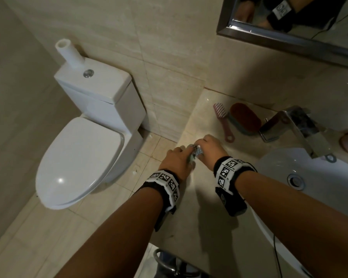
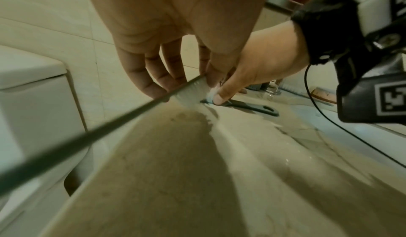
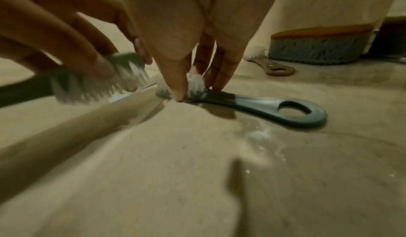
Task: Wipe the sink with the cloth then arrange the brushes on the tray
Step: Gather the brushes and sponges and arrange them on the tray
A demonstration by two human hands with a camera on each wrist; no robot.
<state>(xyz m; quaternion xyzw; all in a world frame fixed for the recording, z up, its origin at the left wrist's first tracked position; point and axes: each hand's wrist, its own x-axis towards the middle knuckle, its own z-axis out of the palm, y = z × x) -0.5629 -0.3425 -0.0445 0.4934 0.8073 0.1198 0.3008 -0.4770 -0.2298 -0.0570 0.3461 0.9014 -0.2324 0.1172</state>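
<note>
two brushes in hand at the counter's left edge

left hand (image 2: 153, 32) pinches a grey brush (image 3: 98, 82) off the surface. right hand (image 3: 186, 32) pinches the bristle head of a second grey brush (image 3: 252, 107) lying flat. best lifted by the heads, kept level. wet beige counter (image 3: 197, 171); sink (image 1: 319, 187) right; no tray or cloth visible; toilet (image 1: 84, 149) left.

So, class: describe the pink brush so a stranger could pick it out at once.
Start at the chrome faucet behind the white sink. Left of it on the beige counter sits an oval tray; the pink brush lies along its left side. Unlike the dark brushes in the hands, it is pink and untouched.
</note>
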